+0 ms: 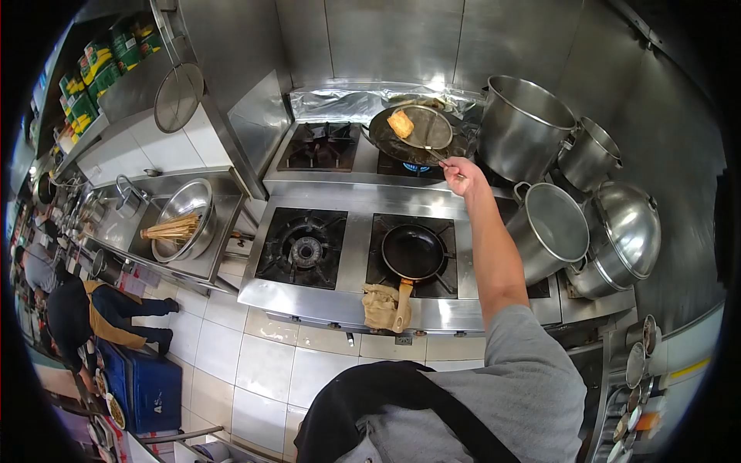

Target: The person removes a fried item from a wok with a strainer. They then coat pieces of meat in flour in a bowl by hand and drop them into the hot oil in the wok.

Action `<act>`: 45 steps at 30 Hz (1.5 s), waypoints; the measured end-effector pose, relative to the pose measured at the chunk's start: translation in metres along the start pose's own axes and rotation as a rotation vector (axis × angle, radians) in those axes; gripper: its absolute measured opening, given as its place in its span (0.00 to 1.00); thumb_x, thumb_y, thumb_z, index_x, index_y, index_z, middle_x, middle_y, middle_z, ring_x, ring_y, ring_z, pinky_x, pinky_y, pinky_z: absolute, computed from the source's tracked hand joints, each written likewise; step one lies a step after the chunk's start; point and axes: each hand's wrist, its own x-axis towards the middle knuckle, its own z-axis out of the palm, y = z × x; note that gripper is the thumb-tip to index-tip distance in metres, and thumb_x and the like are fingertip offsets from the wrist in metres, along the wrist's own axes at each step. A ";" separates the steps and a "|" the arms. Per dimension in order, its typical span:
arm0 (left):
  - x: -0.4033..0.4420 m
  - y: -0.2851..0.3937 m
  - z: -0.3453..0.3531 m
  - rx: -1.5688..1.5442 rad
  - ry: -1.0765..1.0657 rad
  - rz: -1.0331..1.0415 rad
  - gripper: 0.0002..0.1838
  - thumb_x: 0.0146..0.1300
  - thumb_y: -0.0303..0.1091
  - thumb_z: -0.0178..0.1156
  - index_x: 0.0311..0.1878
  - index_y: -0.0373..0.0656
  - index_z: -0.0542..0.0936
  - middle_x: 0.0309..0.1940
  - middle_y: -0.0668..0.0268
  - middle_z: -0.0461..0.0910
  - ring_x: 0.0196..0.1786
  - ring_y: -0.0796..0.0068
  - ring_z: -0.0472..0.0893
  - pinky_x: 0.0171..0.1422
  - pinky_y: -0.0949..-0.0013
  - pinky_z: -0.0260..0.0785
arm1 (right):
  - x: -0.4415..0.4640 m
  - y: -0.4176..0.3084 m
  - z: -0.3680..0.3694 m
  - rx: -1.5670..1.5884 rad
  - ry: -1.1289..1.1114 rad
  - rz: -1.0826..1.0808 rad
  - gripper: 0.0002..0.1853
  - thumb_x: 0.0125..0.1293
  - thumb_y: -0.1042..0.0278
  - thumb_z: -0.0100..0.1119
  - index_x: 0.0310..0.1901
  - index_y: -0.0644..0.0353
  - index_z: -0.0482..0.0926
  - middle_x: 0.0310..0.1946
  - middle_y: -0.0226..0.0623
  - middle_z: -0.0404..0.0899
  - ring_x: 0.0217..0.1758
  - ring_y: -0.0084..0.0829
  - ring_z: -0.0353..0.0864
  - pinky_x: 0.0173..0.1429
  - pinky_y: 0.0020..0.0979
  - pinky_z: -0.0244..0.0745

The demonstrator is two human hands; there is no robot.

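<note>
Over wok (384, 139), strainer (432, 130), 1 food pc (400, 123) @ rim

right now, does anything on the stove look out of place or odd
The crumpled cloth looks odd: it lies at the front edge of the stove, beside the handle of the small pan, while a blue flame burns behind.

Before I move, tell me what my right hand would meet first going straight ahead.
Past the strainer it holds, your right hand would probably meet the wok first, though its height is unclear.
</note>
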 end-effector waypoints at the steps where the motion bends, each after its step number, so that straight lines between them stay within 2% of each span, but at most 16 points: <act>1: 0.000 0.000 0.000 0.001 -0.001 0.000 0.18 0.64 0.40 0.59 0.48 0.35 0.83 0.40 0.55 0.85 0.42 0.63 0.83 0.49 0.64 0.74 | -0.004 0.002 0.007 -0.014 -0.006 -0.040 0.06 0.68 0.79 0.51 0.40 0.76 0.71 0.22 0.36 0.71 0.13 0.15 0.64 0.14 0.14 0.65; 6: 0.002 -0.003 0.004 0.013 -0.009 0.005 0.18 0.65 0.40 0.59 0.48 0.35 0.83 0.40 0.55 0.86 0.43 0.63 0.83 0.49 0.64 0.74 | -0.017 0.006 0.026 0.213 -0.129 -0.045 0.03 0.64 0.83 0.54 0.35 0.74 0.71 0.22 0.36 0.71 0.13 0.16 0.63 0.14 0.14 0.64; 9: 0.001 -0.006 0.005 0.017 -0.008 0.003 0.18 0.65 0.40 0.58 0.48 0.35 0.83 0.41 0.55 0.86 0.43 0.63 0.83 0.49 0.64 0.74 | -0.008 0.015 0.033 0.090 -0.125 -0.146 0.03 0.64 0.83 0.54 0.35 0.74 0.71 0.22 0.35 0.71 0.14 0.17 0.64 0.15 0.14 0.65; 14: -0.003 -0.012 0.005 0.019 -0.004 -0.003 0.18 0.65 0.40 0.58 0.48 0.35 0.83 0.41 0.55 0.86 0.43 0.63 0.83 0.50 0.64 0.74 | -0.004 0.005 0.037 0.064 -0.021 -0.130 0.03 0.62 0.84 0.53 0.34 0.72 0.69 0.24 0.37 0.70 0.15 0.19 0.65 0.16 0.15 0.67; 16: -0.005 -0.015 0.004 0.022 -0.002 -0.004 0.18 0.65 0.40 0.58 0.48 0.35 0.83 0.41 0.55 0.86 0.43 0.63 0.83 0.50 0.64 0.74 | 0.003 0.001 0.029 0.195 -0.049 -0.019 0.03 0.62 0.84 0.53 0.35 0.72 0.69 0.25 0.36 0.69 0.15 0.20 0.65 0.16 0.15 0.67; 19: -0.008 -0.020 0.003 0.027 0.000 -0.010 0.18 0.65 0.40 0.58 0.48 0.35 0.83 0.41 0.55 0.86 0.43 0.63 0.83 0.50 0.64 0.74 | 0.014 0.010 0.033 0.048 -0.052 -0.122 0.05 0.61 0.86 0.51 0.32 0.68 0.66 0.25 0.37 0.68 0.16 0.22 0.64 0.16 0.18 0.66; 24: -0.013 -0.032 -0.002 0.035 0.002 -0.008 0.18 0.65 0.40 0.58 0.48 0.35 0.83 0.41 0.55 0.86 0.44 0.63 0.83 0.50 0.64 0.74 | 0.008 0.008 0.033 0.288 -0.125 -0.090 0.06 0.60 0.88 0.51 0.33 0.68 0.66 0.26 0.37 0.68 0.15 0.23 0.64 0.17 0.18 0.66; 27: -0.015 -0.037 -0.004 0.037 0.000 -0.009 0.18 0.65 0.40 0.58 0.48 0.35 0.83 0.42 0.54 0.86 0.44 0.63 0.83 0.50 0.64 0.74 | 0.014 0.019 0.024 0.145 -0.105 -0.063 0.06 0.60 0.88 0.51 0.32 0.67 0.66 0.25 0.37 0.67 0.15 0.23 0.64 0.17 0.18 0.67; 28: -0.014 -0.036 -0.005 0.038 -0.001 -0.008 0.18 0.65 0.40 0.58 0.49 0.35 0.83 0.42 0.54 0.86 0.44 0.63 0.83 0.51 0.64 0.74 | 0.011 0.020 0.025 0.182 -0.041 -0.131 0.05 0.60 0.86 0.52 0.36 0.72 0.67 0.27 0.39 0.70 0.15 0.20 0.65 0.15 0.17 0.66; 31: -0.010 -0.032 -0.005 0.043 -0.002 -0.010 0.18 0.65 0.40 0.58 0.49 0.35 0.83 0.42 0.54 0.86 0.44 0.63 0.83 0.51 0.64 0.74 | 0.013 0.020 0.025 0.155 0.007 -0.184 0.05 0.60 0.86 0.52 0.35 0.71 0.67 0.27 0.39 0.70 0.15 0.20 0.65 0.16 0.17 0.67; 32: -0.008 -0.030 -0.005 0.044 -0.001 -0.008 0.18 0.65 0.40 0.58 0.49 0.35 0.83 0.42 0.54 0.86 0.44 0.63 0.84 0.51 0.64 0.74 | 0.013 0.009 0.022 0.213 -0.020 -0.098 0.09 0.60 0.86 0.52 0.30 0.62 0.64 0.23 0.35 0.67 0.15 0.23 0.65 0.17 0.20 0.65; 35: -0.007 -0.027 -0.004 0.043 -0.005 0.001 0.18 0.65 0.40 0.58 0.49 0.35 0.83 0.42 0.54 0.86 0.45 0.63 0.84 0.51 0.64 0.74 | 0.021 0.012 0.017 0.117 -0.162 -0.110 0.04 0.60 0.86 0.53 0.34 0.71 0.68 0.27 0.40 0.71 0.15 0.20 0.66 0.16 0.16 0.68; 39: -0.010 -0.025 -0.009 0.038 0.000 0.011 0.18 0.65 0.40 0.58 0.49 0.35 0.83 0.42 0.54 0.86 0.45 0.63 0.84 0.51 0.65 0.74 | 0.011 0.003 0.018 0.292 -0.178 -0.129 0.03 0.61 0.84 0.53 0.33 0.71 0.68 0.24 0.37 0.71 0.15 0.19 0.67 0.17 0.16 0.68; 40: -0.010 -0.024 -0.009 0.035 -0.004 0.013 0.18 0.65 0.40 0.58 0.49 0.35 0.83 0.42 0.54 0.86 0.45 0.63 0.84 0.51 0.65 0.74 | 0.035 0.002 0.005 0.205 -0.301 -0.028 0.03 0.62 0.85 0.52 0.34 0.71 0.69 0.25 0.38 0.72 0.15 0.19 0.66 0.17 0.16 0.68; 41: -0.011 -0.025 -0.008 0.035 -0.005 0.011 0.19 0.65 0.40 0.58 0.49 0.35 0.83 0.42 0.54 0.86 0.45 0.63 0.84 0.51 0.65 0.74 | 0.038 0.017 0.022 0.216 -0.212 -0.126 0.02 0.62 0.85 0.51 0.34 0.72 0.69 0.24 0.38 0.71 0.15 0.20 0.65 0.17 0.16 0.67; 45: -0.014 -0.025 -0.012 0.033 -0.001 0.014 0.19 0.66 0.40 0.58 0.49 0.35 0.83 0.43 0.54 0.86 0.45 0.63 0.84 0.52 0.65 0.74 | 0.021 0.009 0.039 0.183 -0.155 -0.126 0.01 0.62 0.85 0.50 0.34 0.72 0.69 0.23 0.35 0.69 0.15 0.20 0.65 0.17 0.16 0.66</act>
